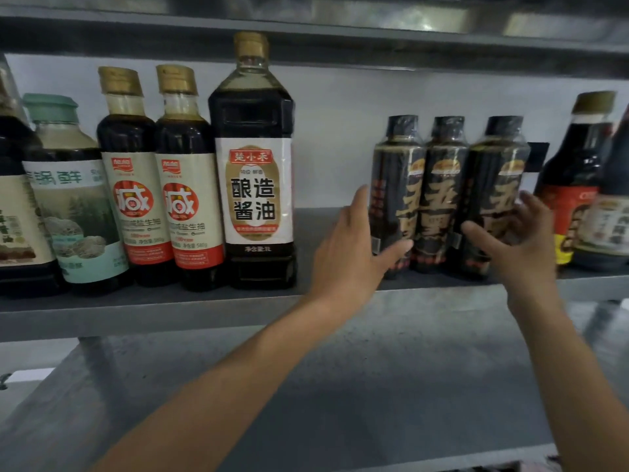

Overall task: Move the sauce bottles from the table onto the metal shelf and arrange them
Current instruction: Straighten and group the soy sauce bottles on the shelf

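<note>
Flanking three black bottles (442,199), left hand (352,248), right hand (514,241)

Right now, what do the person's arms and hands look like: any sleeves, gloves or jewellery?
The left forearm and right forearm are bare up to the frame edge, no sleeve in view. The left hand and right hand wear no gloves; no watch, bracelet or ring shows, though the right hand is blurred.
</note>
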Available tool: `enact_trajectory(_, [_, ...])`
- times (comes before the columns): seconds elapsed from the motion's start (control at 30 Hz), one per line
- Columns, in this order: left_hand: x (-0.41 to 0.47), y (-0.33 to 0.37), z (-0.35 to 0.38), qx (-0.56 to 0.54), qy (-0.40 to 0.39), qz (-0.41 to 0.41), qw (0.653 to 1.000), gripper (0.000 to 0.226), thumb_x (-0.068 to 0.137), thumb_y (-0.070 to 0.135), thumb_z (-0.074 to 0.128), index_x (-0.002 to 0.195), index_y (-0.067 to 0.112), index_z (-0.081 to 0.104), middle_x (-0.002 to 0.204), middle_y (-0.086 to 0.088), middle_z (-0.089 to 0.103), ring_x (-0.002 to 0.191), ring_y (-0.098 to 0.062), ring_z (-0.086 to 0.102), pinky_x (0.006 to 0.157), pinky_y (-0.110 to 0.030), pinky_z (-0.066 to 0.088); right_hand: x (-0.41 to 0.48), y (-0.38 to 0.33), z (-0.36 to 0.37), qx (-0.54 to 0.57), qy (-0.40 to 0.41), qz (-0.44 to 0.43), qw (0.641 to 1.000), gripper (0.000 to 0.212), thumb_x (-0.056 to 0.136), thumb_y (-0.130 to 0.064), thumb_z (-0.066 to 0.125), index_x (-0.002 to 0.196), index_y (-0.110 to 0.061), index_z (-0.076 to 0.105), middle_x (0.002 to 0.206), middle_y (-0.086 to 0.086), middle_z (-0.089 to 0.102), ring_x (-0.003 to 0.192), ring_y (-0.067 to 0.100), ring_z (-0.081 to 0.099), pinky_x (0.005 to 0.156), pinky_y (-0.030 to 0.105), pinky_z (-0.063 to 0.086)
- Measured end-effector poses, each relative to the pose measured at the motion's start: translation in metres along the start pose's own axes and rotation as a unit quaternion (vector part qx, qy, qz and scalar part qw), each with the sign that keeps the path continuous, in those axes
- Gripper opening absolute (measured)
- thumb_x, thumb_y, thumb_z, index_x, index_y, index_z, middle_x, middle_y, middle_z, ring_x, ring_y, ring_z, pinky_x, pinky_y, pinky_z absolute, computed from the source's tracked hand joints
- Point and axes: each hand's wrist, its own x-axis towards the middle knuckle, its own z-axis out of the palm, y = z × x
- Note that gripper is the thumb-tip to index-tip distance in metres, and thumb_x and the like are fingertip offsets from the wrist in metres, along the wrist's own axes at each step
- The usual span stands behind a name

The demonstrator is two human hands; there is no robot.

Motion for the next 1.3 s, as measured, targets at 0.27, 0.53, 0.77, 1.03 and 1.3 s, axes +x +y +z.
enact_trajectory(0.27, [0.028,-0.002,0.037,-0.146,0.089,-0.112,0.979,0.072,0.066,0.038,0.083,0.122,0.014,0.045,0.118,-0.002,0.055,0.109,-0.018,0.054,0.084,-0.03,0.047,0.03,0.013,-0.006,-0.009,-0.173,0.054,0.983,0.088,0.049,-0.025,0.086,0.128,-0.018,0.048,0.116,-0.005,0.064,0.104,0.01,0.06,0.088,0.033,0.049])
enact_trajectory(0.53, [0.022,-0.017,0.005,-0.137,0.042,-0.124,0.982,0.064,0.065,0.033,0.084,0.119,0.015,0.054,0.115,0.005,0.063,0.101,-0.009,0.058,0.084,-0.025,0.048,0.03,0.012,-0.001,0.015,-0.2,0.059,0.978,0.094,0.044,-0.027,0.084,0.13,-0.018,0.046,0.117,-0.004,0.064,0.107,0.014,0.06,0.087,0.034,0.05])
enact_trajectory(0.77, [0.008,-0.025,-0.015,-0.17,0.026,-0.105,0.979,0.071,0.073,0.022,0.08,0.13,0.019,0.037,0.112,0.005,0.062,0.104,-0.01,0.06,0.092,-0.024,0.047,0.029,0.007,0.014,0.055,-0.282,0.071,0.955,0.087,0.048,-0.022,0.084,0.128,-0.019,0.051,0.116,-0.002,0.067,0.105,0.017,0.063,0.077,0.033,0.052])
enact_trajectory(1.03, [0.004,-0.021,-0.017,-0.115,0.02,-0.087,0.989,0.071,0.083,0.018,0.07,0.139,0.018,0.027,0.114,0.005,0.061,0.091,-0.001,0.059,0.075,-0.003,0.045,0.029,0.002,0.024,0.103,-0.386,0.074,0.914,0.081,0.045,-0.017,0.09,0.118,-0.023,0.057,0.105,-0.007,0.072,0.096,0.01,0.068,0.079,0.028,0.053])
enact_trajectory(1.3, [0.004,-0.002,-0.013,0.075,0.145,-0.054,0.985,0.119,0.068,0.031,0.082,0.151,0.021,-0.003,0.141,-0.004,0.024,0.134,-0.016,0.024,0.106,-0.031,0.031,0.029,0.002,0.027,0.158,-0.431,0.067,0.886,0.068,0.042,-0.023,0.081,0.108,-0.023,0.063,0.102,-0.004,0.074,0.096,0.014,0.069,0.069,0.02,0.055])
